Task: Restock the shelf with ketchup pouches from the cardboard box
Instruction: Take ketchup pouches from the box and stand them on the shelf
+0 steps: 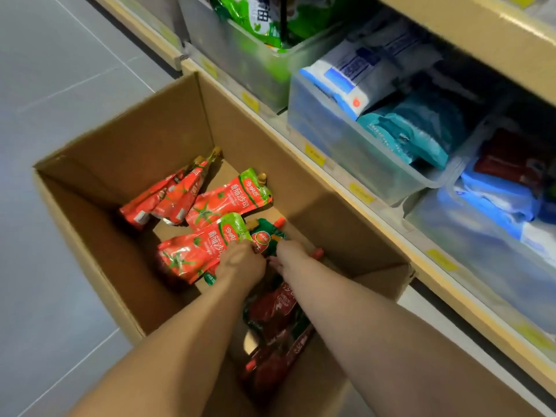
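1. Ketchup pouches lie loose on the bottom of the open cardboard box (168, 121), which stands on the grey floor (60, 85) right against the shelf (337, 182).
2. My left hand (240, 263) is down in the box, fingers closed on the green top edge of a red pouch (195, 254) printed with tomatoes; that pouch lies at about 9 o'clock from the hand.
3. My right hand (290, 251) is just beside the left one, at its 3 o'clock, resting on a green pouch (264, 239) with a red cap. I cannot tell whether its fingers are closed around it.
4. Another red-and-green pouch (228, 200) lies flat at 12 o'clock from my hands, and two slimmer red pouches (168, 200) lean into the far corner at 10 o'clock.
5. Darker red pouches (273, 314) are piled between and under my forearms, at 6 o'clock.
6. On the shelf at 2 o'clock, clear plastic bins (376, 164) hold blue, white and teal packets; a bin at 12 o'clock holds green bags (264, 16).
7. Yellow price tags (314, 155) run along the shelf's front edge.
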